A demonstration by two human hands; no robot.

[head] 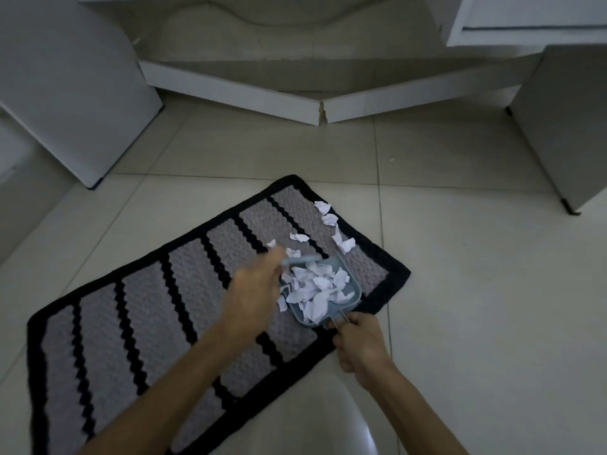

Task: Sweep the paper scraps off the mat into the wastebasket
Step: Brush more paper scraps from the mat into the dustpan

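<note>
A grey mat [138, 323] with black zigzag stripes and a black border lies slanted on the tiled floor. Near its right end sits a small blue-grey dustpan [348, 302] heaped with white paper scraps [315, 287]. My right hand [358, 346] grips the dustpan's thin handle at the mat's edge. My left hand [253, 290], blurred by motion, holds a small blue-grey brush [302, 260] at the dustpan's left rim. Several loose scraps [335, 224] lie on the mat beyond the dustpan, toward its far right corner. No wastebasket is in view.
White furniture panels stand around the floor: one at the left [75, 93], one at the right [565, 126], and low boards [295, 106] across the back. A pale rounded object [345, 428] shows at the bottom edge between my forearms.
</note>
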